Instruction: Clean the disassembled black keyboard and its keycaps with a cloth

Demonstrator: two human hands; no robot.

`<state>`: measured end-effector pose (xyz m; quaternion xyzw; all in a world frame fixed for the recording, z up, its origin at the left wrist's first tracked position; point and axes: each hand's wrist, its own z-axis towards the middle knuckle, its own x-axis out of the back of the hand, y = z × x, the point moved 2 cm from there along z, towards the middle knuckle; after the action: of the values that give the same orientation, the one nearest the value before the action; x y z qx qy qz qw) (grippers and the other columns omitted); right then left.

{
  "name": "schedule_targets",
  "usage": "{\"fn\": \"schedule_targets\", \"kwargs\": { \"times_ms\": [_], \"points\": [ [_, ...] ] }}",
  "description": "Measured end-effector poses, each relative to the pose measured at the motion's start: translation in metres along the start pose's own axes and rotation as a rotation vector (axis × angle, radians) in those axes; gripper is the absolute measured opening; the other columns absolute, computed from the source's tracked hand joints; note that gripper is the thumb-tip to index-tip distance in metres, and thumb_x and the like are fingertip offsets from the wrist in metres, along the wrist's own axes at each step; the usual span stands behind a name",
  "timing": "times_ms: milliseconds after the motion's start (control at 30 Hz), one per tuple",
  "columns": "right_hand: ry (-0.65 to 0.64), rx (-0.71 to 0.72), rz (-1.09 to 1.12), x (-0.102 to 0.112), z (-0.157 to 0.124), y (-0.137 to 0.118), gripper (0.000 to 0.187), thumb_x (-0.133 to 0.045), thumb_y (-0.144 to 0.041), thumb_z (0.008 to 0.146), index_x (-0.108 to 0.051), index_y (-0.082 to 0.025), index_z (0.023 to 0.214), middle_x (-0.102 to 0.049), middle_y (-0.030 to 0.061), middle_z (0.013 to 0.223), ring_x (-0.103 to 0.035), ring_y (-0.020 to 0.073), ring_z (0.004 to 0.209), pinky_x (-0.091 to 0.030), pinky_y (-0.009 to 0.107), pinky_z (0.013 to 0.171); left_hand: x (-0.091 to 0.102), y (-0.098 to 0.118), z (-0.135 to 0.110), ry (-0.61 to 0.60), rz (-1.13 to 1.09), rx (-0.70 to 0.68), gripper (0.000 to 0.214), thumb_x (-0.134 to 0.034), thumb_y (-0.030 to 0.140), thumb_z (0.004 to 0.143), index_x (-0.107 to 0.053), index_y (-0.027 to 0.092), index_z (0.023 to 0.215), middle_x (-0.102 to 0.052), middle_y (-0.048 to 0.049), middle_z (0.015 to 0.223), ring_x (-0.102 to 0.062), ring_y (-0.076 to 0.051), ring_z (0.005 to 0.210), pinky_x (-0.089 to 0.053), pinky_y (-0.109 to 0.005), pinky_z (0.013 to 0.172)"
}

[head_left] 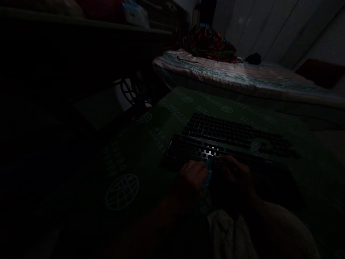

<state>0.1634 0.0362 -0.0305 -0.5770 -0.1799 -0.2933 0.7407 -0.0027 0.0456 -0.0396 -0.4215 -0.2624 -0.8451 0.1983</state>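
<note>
The scene is very dark. My left hand (pixel 192 176) and my right hand (pixel 232 177) meet at the near edge of a keyboard frame (pixel 205 153) with bare holes in its plate. Between them both hands pinch a thin blue tool (pixel 208 176). Rows of loose black keycaps (pixel 229 131) lie just beyond the frame on a green mat (pixel 151 151) printed with white globes and writing. A pale cloth (pixel 223 230) lies below my hands.
A bed (pixel 242 77) with a striped cover runs across the back, with a heap of colourful fabric (pixel 210 43) and a small dark object (pixel 252 58) on it. A dark table edge (pixel 107 25) and a cast-iron stand (pixel 132 91) are at the left.
</note>
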Motion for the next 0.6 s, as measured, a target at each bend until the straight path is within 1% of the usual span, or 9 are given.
{"fn": "schedule_targets", "kwargs": {
  "times_ms": [133,300,467,600],
  "points": [
    [0.007,0.015,-0.028,-0.0023,0.0003,-0.0005,0.023,-0.043,-0.032,0.083,-0.058,-0.021,0.071,-0.062,0.0011,0.062,-0.057,0.0117,0.051,-0.042,0.019,0.046,-0.0017,-0.0009,0.0004,-0.008,0.003,0.008,0.019,-0.049,0.014,0.075,-0.057,0.015,0.092,-0.060,-0.0103,0.106,-0.054,-0.020,0.088,-0.046,-0.034,0.074],
    [0.033,0.013,-0.005,0.0007,0.0006,-0.0032,0.021,-0.045,-0.032,0.083,-0.061,-0.020,0.076,-0.063,0.0003,0.062,-0.056,0.0110,0.048,-0.041,0.018,0.044,-0.0003,-0.0010,0.0005,-0.011,-0.014,0.000,0.017,-0.045,0.014,0.077,-0.058,0.016,0.088,-0.062,-0.0095,0.098,-0.055,-0.019,0.083,-0.046,-0.032,0.072],
    [0.014,0.028,-0.045,-0.0020,0.0013,-0.0030,0.024,-0.040,-0.031,0.085,-0.058,-0.020,0.073,-0.061,0.0004,0.059,-0.054,0.0107,0.046,-0.041,0.019,0.046,0.0007,0.0004,0.0011,0.010,-0.006,-0.002,0.022,-0.049,0.014,0.073,-0.057,0.014,0.093,-0.061,-0.0114,0.106,-0.054,-0.021,0.091,-0.047,-0.036,0.076],
    [0.047,0.017,-0.024,-0.0015,0.0028,-0.0038,0.020,-0.043,-0.031,0.083,-0.059,-0.020,0.077,-0.063,0.0005,0.062,-0.057,0.0115,0.049,-0.042,0.019,0.047,-0.0002,0.0003,0.0009,0.006,-0.013,0.005,0.023,-0.051,0.012,0.071,-0.057,0.014,0.093,-0.061,-0.0102,0.104,-0.054,-0.022,0.091,-0.047,-0.036,0.077]
  ]
}}
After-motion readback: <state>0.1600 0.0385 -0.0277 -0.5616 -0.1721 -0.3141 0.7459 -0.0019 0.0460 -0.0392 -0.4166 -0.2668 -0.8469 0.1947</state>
